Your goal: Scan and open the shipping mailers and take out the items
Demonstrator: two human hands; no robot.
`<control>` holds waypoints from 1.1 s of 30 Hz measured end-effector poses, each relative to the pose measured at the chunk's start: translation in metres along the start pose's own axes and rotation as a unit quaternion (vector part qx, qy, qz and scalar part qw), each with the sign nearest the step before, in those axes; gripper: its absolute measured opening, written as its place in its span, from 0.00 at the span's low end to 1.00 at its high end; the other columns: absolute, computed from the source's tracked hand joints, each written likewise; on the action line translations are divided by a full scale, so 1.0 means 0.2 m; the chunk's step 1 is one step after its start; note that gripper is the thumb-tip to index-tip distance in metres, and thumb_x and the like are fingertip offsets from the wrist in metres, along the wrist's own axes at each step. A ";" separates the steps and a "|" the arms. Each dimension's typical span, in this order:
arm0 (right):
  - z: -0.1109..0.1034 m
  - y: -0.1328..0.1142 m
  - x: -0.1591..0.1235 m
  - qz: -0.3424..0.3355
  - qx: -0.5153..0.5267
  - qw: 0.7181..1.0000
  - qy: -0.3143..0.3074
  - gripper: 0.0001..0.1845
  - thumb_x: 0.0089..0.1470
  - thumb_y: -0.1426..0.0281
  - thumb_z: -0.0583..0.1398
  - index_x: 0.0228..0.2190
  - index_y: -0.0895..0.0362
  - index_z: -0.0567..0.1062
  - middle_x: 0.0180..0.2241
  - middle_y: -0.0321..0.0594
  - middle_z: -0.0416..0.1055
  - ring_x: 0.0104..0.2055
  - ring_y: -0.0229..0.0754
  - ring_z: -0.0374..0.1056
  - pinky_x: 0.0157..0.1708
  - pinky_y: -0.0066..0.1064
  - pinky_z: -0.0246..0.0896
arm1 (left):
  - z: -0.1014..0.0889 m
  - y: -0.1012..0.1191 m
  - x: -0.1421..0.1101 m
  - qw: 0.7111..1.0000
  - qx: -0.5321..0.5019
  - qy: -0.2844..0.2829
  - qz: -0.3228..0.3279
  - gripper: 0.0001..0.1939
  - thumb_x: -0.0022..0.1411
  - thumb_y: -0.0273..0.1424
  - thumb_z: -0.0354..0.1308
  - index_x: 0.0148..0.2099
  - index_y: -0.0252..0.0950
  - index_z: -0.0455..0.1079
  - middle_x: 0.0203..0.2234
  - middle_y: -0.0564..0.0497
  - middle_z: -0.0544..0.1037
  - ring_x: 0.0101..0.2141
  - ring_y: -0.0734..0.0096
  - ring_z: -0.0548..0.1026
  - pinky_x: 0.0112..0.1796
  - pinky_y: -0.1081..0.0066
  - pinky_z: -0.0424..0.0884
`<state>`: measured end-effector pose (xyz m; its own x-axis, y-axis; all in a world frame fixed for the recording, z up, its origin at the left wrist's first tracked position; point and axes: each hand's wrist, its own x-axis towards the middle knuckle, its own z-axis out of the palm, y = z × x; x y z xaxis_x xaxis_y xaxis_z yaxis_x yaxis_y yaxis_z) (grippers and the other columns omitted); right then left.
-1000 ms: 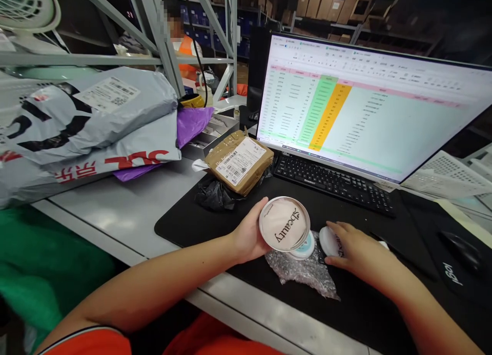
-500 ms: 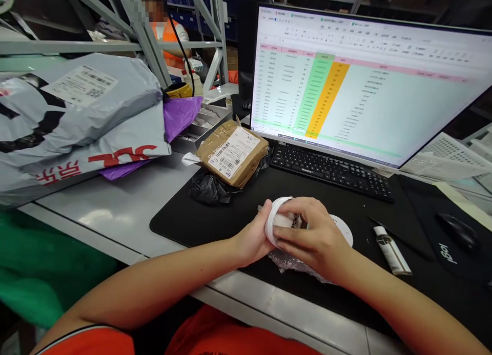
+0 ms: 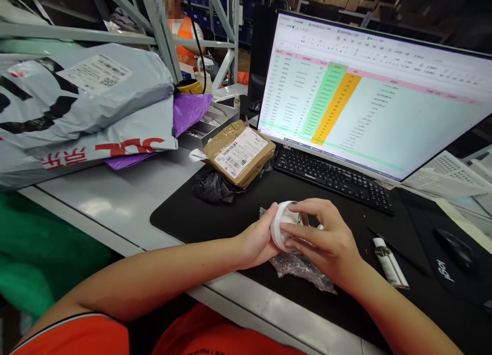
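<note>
Above the black desk mat [image 3: 177,211], both hands hold a small round jar [image 3: 277,228] with a white rim and a see-through body. My left hand [image 3: 258,245] is closed around its white-rimmed side, thumb on top. From the other side, the fingers of my right hand [image 3: 333,237] are curled onto the clear body. Something white with dark lettering shows through between those fingers. Beneath the hands lies crumpled bubble wrap [image 3: 303,273]. Part of the jar is hidden by my right fingers.
A brown taped parcel [image 3: 240,155] sits on black plastic behind. Grey mailer bags [image 3: 115,104] are piled left. A monitor [image 3: 365,99] and keyboard [image 3: 330,175] stand ahead. Right are a small white-capped bottle [image 3: 391,263] and a mouse [image 3: 455,247]. A person in an orange vest [image 3: 186,37] is beyond the frame.
The jar is turned slightly in my hands, showing more of its clear body. The white disc seen behind my right hand is now almost wholly hidden. The camera view has shifted a little.
</note>
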<state>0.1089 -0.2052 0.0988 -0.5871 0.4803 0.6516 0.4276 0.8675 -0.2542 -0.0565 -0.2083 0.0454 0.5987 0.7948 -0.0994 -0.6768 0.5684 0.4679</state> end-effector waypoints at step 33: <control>-0.02 0.17 -0.05 0.366 0.463 0.796 0.136 0.15 0.54 0.56 0.63 0.40 0.50 0.77 0.46 0.41 0.68 0.46 0.46 0.68 0.42 0.34 0.71 | 0.01 0.06 -0.04 0.990 0.039 -0.046 -0.126 0.39 0.68 0.58 0.34 0.62 0.36 0.67 0.46 0.38 0.75 0.37 0.58 0.73 0.35 0.65 0.67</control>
<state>0.1312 -0.1804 0.0866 -0.1891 0.9644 0.1849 -0.1770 0.1518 -0.9724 -0.0684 -0.2083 0.0528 0.7834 0.6047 -0.1435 -0.4677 0.7256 0.5047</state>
